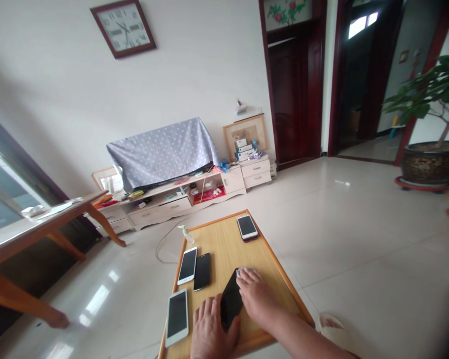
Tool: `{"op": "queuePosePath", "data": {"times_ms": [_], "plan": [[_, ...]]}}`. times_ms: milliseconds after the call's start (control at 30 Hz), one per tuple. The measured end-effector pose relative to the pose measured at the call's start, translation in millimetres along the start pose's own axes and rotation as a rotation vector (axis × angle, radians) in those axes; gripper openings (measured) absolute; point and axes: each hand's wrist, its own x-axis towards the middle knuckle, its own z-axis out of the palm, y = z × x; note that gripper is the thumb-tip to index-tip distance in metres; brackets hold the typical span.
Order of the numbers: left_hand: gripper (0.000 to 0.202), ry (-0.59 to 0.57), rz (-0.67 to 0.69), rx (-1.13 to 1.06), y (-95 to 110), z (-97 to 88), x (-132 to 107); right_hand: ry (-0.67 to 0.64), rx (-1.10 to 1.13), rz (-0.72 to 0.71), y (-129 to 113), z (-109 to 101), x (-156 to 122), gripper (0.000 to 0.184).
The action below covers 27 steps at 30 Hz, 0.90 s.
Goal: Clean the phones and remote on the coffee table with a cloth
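A black smartphone (230, 301) lies screen up at the near part of the wooden table, tilted to the table's edges. My left hand (209, 326) grips its near end, with the fingers along the left side and the thumb at the lower right. Over the phone's upper right edge, my right hand (255, 294) presses down with fingers together on a small pale, cloth-like piece (239, 272), mostly hidden under the fingertips. Left of them lie a white phone (177, 316), another white phone (187, 266) and a black phone (202, 271).
At the wooden table's (220, 234) far right corner, a white phone (247, 227) rests on a dark one. A pump bottle (187, 234) stands at the far left edge. Beyond are a low cabinet (160, 212), a side table (71, 209) and a potted plant (430, 162).
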Motion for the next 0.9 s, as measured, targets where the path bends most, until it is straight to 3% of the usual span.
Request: {"op": "queuePosePath", "data": {"times_ms": [133,300,533,767,900], "plan": [[0.056,0.009,0.0,-0.009,-1,-0.7,0,-0.043,-0.027,0.005,-8,8,-5,0.048],[0.057,0.04,0.015,0.005,-2,2.3,-1,-0.099,-0.043,0.004,-12,-1,-7,0.053],[0.063,0.026,0.024,0.039,-7,12.1,-3,-0.2,0.05,-0.194,-40,-4,-29,0.052],[0.056,0.054,0.051,0.011,-4,4.4,-3,-0.144,-0.035,0.045,-18,-16,-9,0.054],[0.056,0.027,0.04,-0.016,-4,2.6,-3,-0.191,0.016,-0.034,-35,-7,-17,0.057]]}}
